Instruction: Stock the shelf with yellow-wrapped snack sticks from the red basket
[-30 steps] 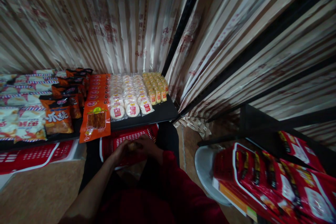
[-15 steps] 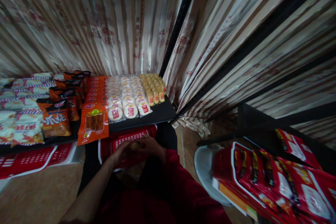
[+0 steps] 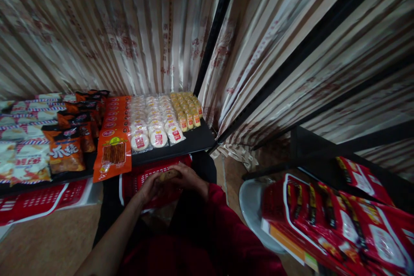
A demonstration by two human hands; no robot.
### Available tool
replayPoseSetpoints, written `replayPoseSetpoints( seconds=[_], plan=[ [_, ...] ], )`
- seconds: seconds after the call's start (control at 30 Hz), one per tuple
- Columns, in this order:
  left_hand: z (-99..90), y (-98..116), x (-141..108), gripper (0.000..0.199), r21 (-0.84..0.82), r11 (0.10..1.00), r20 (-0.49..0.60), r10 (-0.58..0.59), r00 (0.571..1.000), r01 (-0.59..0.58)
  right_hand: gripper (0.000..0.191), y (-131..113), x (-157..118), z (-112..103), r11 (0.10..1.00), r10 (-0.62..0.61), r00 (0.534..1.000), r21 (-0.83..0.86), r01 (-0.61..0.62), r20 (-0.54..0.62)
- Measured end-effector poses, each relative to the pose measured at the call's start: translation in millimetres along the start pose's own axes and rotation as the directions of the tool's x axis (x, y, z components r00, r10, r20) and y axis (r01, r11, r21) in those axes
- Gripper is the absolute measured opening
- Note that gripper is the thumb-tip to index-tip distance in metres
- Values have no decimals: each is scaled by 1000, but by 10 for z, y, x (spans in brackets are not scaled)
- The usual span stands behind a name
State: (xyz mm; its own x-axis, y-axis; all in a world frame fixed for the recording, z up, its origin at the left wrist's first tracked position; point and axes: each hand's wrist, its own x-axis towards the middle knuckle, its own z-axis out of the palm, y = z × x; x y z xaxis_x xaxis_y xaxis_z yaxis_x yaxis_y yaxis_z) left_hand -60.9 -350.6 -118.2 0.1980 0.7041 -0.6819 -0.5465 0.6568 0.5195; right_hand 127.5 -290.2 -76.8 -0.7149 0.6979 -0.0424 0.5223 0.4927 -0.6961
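Over a red basket [image 3: 136, 183] at the shelf's front edge, my left hand [image 3: 151, 186] and my right hand [image 3: 187, 177] come together around a small brownish item [image 3: 168, 175]. Dim light keeps me from telling what it is. The fingers of both hands are curled against it, the left at its near-left end, the right at its right side. On the black shelf [image 3: 168, 152] just beyond lie white round packaged snacks [image 3: 158, 137], small yellow packs [image 3: 187, 118] and long orange packets [image 3: 113, 138].
Orange-black bags [image 3: 66, 148] and white bags [image 3: 30, 159] fill the shelf's left part. At the right, a basket of red packets [image 3: 343, 220] stands by a grey stool [image 3: 250, 207]. A black post [image 3: 216, 34] and curtains [image 3: 136, 30] rise behind.
The brownish item shows more between my hands, which have parted slightly. The view has shifted a little, so the shelf goods sit slightly further left and lower.
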Motion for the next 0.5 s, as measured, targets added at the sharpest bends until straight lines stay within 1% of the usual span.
replayPoseSetpoints(
  seconds=[0.23, 0.33, 0.43, 0.5],
  plan=[
    [160, 2, -34, 22, -8, 1000, 28, -24, 999, 24, 45, -12, -48, -127, 994, 39, 994, 108, -27, -106],
    [232, -4, -37, 22, -9, 999, 14, -41, 999, 41, 41, -4, -78, -176, 987, 41, 990, 157, -19, -135],
    [303, -11, -44, 17, -25, 1000, -9, -10, 1000, 10, 38, 0, -103, -209, 976, 60, 986, 217, -25, -156],
    [347, -19, -51, 13, -41, 998, 8, 39, 999, -39, 38, 11, -110, -213, 963, 92, 982, 267, -44, -167]
  ],
)
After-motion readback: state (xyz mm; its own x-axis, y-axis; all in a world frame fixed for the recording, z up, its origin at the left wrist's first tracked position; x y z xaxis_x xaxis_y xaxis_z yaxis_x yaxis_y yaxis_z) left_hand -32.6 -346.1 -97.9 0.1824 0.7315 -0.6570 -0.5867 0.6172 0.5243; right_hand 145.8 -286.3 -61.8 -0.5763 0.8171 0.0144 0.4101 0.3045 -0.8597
